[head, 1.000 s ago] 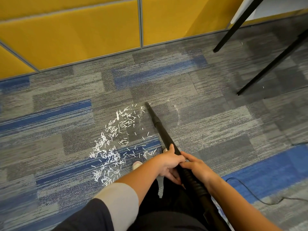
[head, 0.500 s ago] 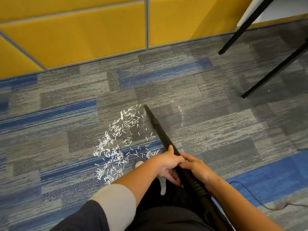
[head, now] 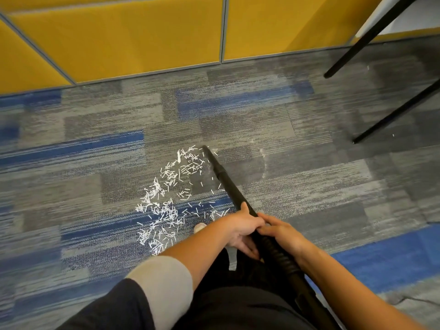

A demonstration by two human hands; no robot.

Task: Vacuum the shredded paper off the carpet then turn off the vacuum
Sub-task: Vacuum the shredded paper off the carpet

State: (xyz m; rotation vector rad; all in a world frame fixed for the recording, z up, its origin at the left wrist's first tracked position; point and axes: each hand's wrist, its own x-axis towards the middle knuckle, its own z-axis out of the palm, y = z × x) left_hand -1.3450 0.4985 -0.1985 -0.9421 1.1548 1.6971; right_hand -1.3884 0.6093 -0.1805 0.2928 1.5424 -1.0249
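White shredded paper [head: 166, 198] lies scattered in a curved patch on the grey and blue carpet [head: 297, 191], left of a black vacuum tube [head: 228, 184]. The tube slants from my lap up to its nozzle tip [head: 205, 147], which touches the carpet at the far top edge of the paper. My left hand [head: 242, 228] grips the tube from the left. Just behind it, my right hand [head: 282, 232] grips the ribbed part of the tube. The vacuum's body is out of view.
Yellow wall panels [head: 133, 41] stand beyond the carpet. Two black slanted table legs [head: 371, 41] reach the floor at the upper right. A thin dark cord [head: 404, 298] lies on the carpet at the lower right. My foot [head: 199, 226] shows beside the paper.
The nozzle tip has pushed slightly farther forward, to the far top edge of the paper patch. Both hands keep the same grip.
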